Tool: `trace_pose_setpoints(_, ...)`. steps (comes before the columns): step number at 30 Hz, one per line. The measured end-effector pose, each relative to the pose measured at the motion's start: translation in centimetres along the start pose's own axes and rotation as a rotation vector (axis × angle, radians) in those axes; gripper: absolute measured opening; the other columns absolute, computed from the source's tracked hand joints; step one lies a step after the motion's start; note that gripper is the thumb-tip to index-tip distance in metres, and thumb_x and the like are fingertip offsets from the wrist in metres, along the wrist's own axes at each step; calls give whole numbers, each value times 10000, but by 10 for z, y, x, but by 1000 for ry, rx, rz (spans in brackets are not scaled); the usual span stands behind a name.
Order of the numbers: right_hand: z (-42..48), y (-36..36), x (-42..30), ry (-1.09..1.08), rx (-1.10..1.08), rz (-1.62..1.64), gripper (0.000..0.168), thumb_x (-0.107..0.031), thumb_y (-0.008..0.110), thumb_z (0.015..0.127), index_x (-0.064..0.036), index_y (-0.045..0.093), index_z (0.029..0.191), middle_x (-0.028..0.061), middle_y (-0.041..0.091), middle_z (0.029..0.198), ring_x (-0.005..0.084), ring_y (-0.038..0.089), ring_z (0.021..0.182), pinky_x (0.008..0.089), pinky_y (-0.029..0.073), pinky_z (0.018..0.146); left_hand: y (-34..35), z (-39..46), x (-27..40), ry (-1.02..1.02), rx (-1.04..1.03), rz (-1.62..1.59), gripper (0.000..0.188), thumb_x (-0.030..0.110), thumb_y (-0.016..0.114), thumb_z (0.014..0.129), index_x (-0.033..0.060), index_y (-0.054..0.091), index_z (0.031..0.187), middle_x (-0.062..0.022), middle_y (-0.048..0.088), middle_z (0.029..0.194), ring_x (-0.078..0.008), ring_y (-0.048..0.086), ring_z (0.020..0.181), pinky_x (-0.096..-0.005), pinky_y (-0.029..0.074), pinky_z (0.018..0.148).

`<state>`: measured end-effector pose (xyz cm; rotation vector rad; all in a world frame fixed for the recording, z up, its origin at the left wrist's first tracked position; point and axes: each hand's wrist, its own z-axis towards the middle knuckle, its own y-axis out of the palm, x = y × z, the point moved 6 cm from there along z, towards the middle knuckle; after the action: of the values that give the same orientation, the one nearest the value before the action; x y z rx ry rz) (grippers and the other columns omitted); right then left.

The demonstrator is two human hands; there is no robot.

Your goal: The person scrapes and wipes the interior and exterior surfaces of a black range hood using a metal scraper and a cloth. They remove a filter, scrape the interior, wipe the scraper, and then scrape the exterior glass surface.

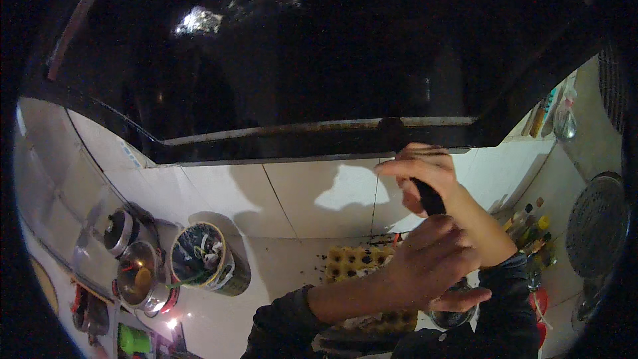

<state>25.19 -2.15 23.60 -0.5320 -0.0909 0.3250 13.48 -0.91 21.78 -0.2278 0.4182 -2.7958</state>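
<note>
A long black object (429, 197), perhaps a handle, slants between my two hands; what kind of thing it is cannot be told. My right hand (427, 172) is curled round its upper part, index finger extended to the left. Below it, my left hand (438, 252) closes on the lower end, its thumb pointing right. A round black part (391, 129) shows just above the right hand, at the lower rim of a large dark glossy panel (299, 75), which looks like a range hood. Whether the two black parts are one piece is unclear.
Egg cartons (344, 262) lie beneath my forearms. At the left stand a bucket (224, 264) with scraps, a metal pot (142, 279), a lidded pot (118, 232) and a green container (133, 340). Bottles (541, 239) and a round dark pan-like thing (598, 227) are at the right.
</note>
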Motion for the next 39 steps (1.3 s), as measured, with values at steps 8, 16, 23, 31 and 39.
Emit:
trace_pose_setpoints(8,-24,-37,-9,296,-4,-337,304,-13,564,694,-39,582,996,121,600,967,285,557,1016,391,422,893,52,-6,-11,19,-41,-1,339,157,654,707,27,483,970,-116,424,922,-290,459,890,-411,394,794)
trace_pose_setpoints(16,-69,-63,9,637,-84,-184,279,-97,588,823,-35,573,1094,133,636,934,143,588,842,272,458,754,86,5,-21,49,28,115,283,123,547,788,2,489,1037,-154,450,1057,-301,474,980,-395,414,844)
trace_pose_setpoints(23,-106,-75,20,883,172,33,167,-47,630,771,-26,607,935,82,651,857,123,596,731,252,474,649,55,-45,-62,-661,367,-252,386,61,620,773,4,404,1088,-107,437,1046,-210,463,971,-322,380,890)
trace_pose_setpoints(31,-78,-83,2,342,-160,-546,188,-39,695,679,-67,632,854,99,629,793,252,620,687,316,499,597,130,-73,-73,-1275,57,-1377,429,389,510,882,99,383,1173,-81,496,1113,-166,469,1108,-341,363,952)
trace_pose_setpoints(39,-64,-111,20,638,-176,-267,421,-50,496,846,-116,452,1259,120,584,1056,195,612,861,269,495,713,193,-33,-60,-1157,138,-1697,241,239,479,911,74,434,1081,-84,545,1073,-157,574,941,-310,471,867)
